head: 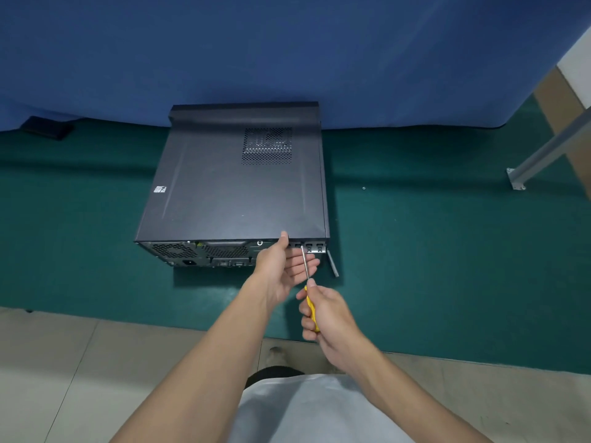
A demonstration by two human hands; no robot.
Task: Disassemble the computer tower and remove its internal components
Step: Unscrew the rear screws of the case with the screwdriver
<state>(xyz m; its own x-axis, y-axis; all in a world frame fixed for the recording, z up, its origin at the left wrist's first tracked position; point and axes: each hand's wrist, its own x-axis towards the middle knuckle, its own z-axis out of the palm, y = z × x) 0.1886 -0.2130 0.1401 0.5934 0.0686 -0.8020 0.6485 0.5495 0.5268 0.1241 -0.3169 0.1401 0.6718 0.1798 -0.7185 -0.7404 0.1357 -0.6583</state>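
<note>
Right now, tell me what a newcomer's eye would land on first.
The black computer tower lies on its side on the green mat. At its near edge the right hand grips a yellow-handled screwdriver, tip at the back panel, while the left hand rests on that edge.

Dim, even light; wide-angle edge distortion

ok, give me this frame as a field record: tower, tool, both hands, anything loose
tower: black metal computer tower lying on its side on the green mat, side panel on, rear face toward the person
tool: yellow-handled screwdriver, tip at the rear face near the tower's right corner
right hand: grips the yellow handle
left hand: thumb on the panel's rear edge, fingers straight behind the shaft
loose: small silvery piece on the mat right of the tower, possibly a screw
</note>
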